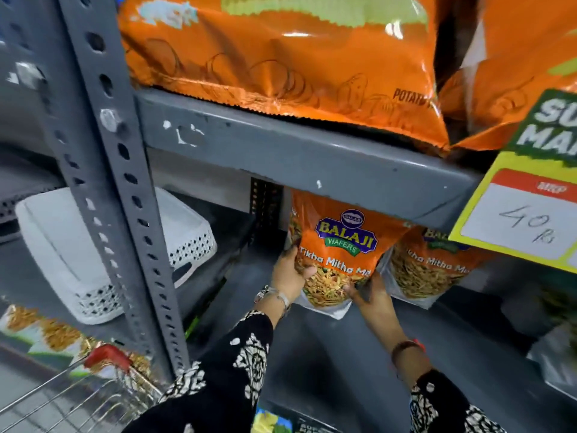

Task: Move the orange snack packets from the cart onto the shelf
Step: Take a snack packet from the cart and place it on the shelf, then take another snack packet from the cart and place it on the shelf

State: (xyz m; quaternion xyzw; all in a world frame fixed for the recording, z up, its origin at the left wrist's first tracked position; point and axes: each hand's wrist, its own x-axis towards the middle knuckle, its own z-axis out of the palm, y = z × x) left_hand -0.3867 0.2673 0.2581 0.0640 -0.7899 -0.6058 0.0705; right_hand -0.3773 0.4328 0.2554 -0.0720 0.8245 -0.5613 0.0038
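Orange snack packet (pixel 338 254), "Balaji Wafers" label: upright on the grey shelf (pixel 312 354), its top edge tucked behind the lip of the shelf board above (pixel 312 164), its base touching the shelf surface.

Left hand (pixel 290 275): clasped on the packet's lower left edge, thumb across the front, fingers wrapped behind.

Right hand (pixel 371 292): gripping the packet's lower right corner, fingers curled round it.

Second orange packet (pixel 431 267), same label: upright just to the right, touching the held one, partly hidden by a yellow price card (pixel 518 220) reading "40 Rs".

Large orange crisp bags (pixel 281 51): on the upper shelf board, overhanging its front edge.

Slotted grey upright (pixel 106 189): left of the shelf bay.

White perforated basket (pixel 78 254): lying tipped on the shelf behind the upright.

Cart (pixel 84 392): wire frame with a red handle piece, lower left corner; packets in it blurred, with orange and white showing.

Sleeves (pixel 231 370): black with white pattern; bangles on both wrists.
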